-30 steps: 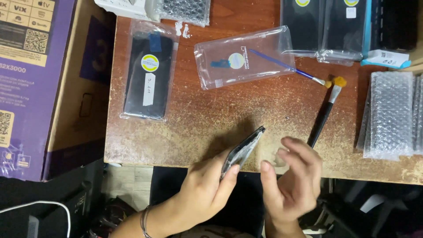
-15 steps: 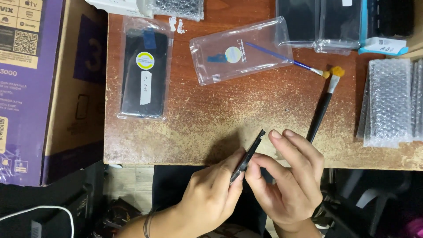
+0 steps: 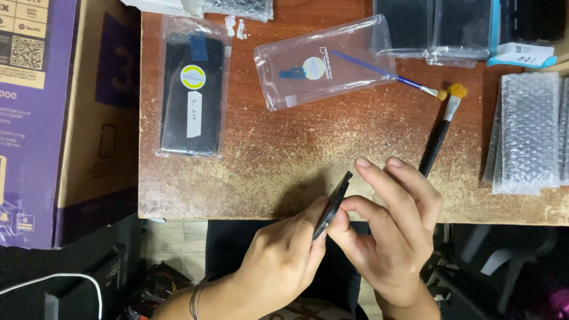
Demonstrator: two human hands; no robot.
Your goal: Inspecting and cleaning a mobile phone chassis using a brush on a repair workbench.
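At the near edge of the worn wooden table (image 3: 284,160), your left hand (image 3: 281,261) and right hand (image 3: 391,231) meet on a thin black phone screen panel (image 3: 333,204), held edge-on and tilted; both sets of fingers pinch it from either side. Just beyond your right hand lies a black-handled brush (image 3: 437,139) with an orange tip, touching a thin blue brush (image 3: 385,72). That blue brush rests across an empty clear plastic bag (image 3: 323,62). To the left sits a bagged black panel (image 3: 192,95), beside a purple cardboard box (image 3: 53,118). Bubble wrap (image 3: 527,133) lies at right.
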